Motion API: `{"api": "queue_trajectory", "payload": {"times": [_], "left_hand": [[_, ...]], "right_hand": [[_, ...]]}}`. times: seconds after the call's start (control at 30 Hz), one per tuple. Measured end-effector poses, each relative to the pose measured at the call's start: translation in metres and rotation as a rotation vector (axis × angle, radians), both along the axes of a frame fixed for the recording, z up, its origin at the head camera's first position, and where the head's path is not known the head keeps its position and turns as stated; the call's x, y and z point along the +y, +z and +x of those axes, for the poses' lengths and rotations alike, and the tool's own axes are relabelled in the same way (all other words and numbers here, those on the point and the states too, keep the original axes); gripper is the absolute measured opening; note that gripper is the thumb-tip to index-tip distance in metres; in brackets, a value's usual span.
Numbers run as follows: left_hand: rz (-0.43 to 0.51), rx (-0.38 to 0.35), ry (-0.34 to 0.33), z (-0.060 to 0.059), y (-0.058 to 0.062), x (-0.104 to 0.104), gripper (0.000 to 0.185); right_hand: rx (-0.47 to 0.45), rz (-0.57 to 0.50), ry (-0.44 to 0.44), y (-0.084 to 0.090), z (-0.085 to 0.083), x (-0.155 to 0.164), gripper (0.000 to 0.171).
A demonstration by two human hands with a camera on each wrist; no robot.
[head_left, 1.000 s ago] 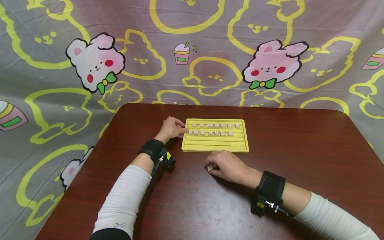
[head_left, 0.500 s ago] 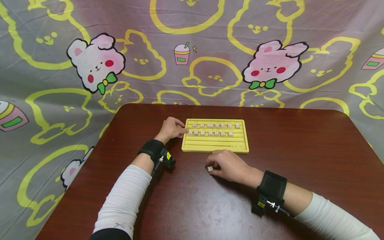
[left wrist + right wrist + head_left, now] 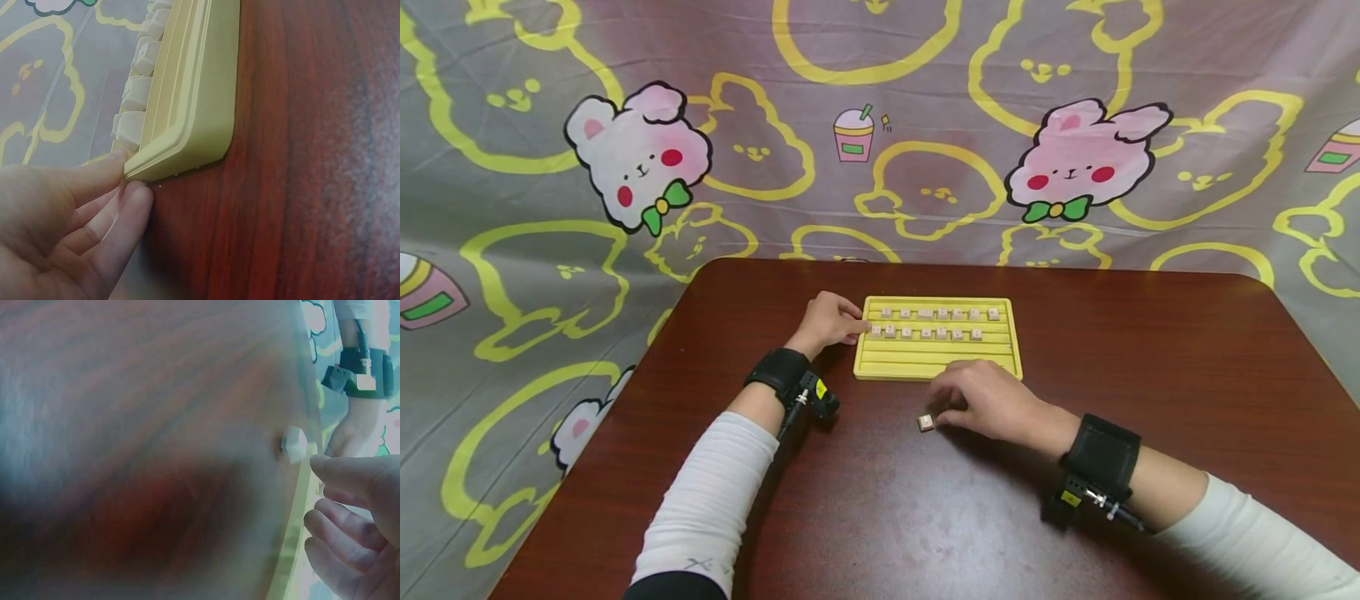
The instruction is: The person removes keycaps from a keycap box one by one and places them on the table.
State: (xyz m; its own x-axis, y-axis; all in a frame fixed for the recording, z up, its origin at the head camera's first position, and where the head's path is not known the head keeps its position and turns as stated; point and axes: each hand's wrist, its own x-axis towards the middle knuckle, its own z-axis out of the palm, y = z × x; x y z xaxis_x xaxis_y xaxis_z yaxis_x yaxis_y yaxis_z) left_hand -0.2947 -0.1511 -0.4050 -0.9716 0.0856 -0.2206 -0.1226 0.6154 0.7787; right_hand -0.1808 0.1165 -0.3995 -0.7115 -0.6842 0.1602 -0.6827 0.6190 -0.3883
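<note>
A yellow ridged tray (image 3: 917,369) lies on the table, with two rows of small pale keycaps (image 3: 942,332) in its upper grooves. My left hand (image 3: 825,321) pinches the tray's left edge; in the left wrist view its thumb is on top and a fingertip is below the corner. A single white keycap (image 3: 926,422) sits on the table in front of the tray. Just right of it hovers my right hand (image 3: 992,400), fingers loosely bent and holding nothing. The right wrist view has that hand's thumb (image 3: 331,467) beside the lone keycap (image 3: 295,445), a gap between them.
The dark red-brown tabletop (image 3: 1150,358) stretches around the tray. Behind it hangs a grey cloth (image 3: 925,108) printed with cartoon animals. Black wrist straps with cameras (image 3: 820,400) sit on both forearms.
My right hand has let go of the keycap and moved slightly right and away, leaving it on the table. The left hand and the tray have stayed in place.
</note>
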Motion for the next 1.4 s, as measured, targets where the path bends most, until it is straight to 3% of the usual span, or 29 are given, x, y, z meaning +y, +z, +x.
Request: {"api": "queue_trajectory", "payload": {"times": [0.53, 0.9, 1.4], "left_hand": [[-0.002, 0.013, -0.007, 0.0, 0.003, 0.001, 0.033], [-0.008, 0.014, -0.002, -0.001, 0.002, 0.0, 0.033], [-0.004, 0.007, -0.004, 0.0, 0.002, 0.001, 0.033]], "right_hand": [[0.045, 0.043, -0.173, 0.028, -0.034, 0.039, 0.032], [0.008, 0.05, -0.306, 0.028, -0.063, 0.058, 0.034], [-0.02, 0.041, -0.381, 0.018, -0.09, 0.07, 0.033]]}}
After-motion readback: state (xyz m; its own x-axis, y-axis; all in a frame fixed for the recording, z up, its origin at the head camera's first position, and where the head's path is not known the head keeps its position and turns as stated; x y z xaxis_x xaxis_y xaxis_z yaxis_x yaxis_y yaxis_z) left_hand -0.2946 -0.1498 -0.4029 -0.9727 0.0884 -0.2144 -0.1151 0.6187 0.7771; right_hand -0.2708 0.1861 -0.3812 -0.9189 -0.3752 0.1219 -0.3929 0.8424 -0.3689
